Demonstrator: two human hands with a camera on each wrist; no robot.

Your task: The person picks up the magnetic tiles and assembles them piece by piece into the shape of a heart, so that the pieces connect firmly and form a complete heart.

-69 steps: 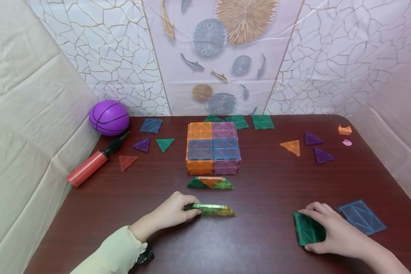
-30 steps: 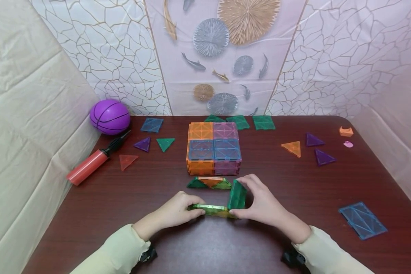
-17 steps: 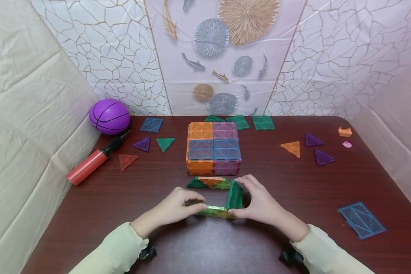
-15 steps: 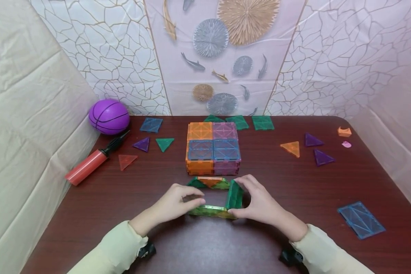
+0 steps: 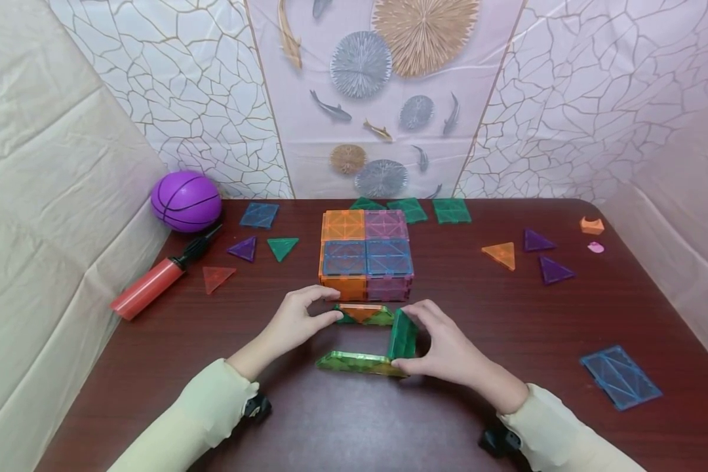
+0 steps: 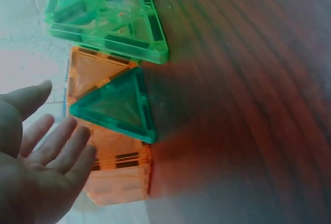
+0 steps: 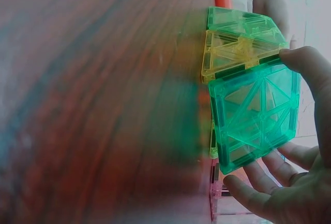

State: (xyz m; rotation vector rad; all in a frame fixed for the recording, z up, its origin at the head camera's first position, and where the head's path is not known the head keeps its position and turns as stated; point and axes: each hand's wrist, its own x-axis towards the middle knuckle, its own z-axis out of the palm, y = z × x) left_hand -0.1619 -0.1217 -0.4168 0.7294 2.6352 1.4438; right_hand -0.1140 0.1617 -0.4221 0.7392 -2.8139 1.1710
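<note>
Two hands: right (image 5: 442, 344) grips upright green tile (image 5: 402, 335); left (image 5: 297, 321) open, touching triangle row (image 5: 362, 314).

Behind the dark wooden table (image 5: 566, 314) we see a crackle-patterned backdrop (image 5: 171, 98); cream sheeting (image 5: 47, 216) hangs left of the table.

Even, bright, diffuse lighting; soft shadows under the hands on the table (image 5: 566, 314). Head view sharp, with wide-angle bending at the edges. Both wrist views show blurred wood grain, washed-out overexposed backgrounds and coloured glow beside the translucent tiles (image 7: 253, 110).
</note>
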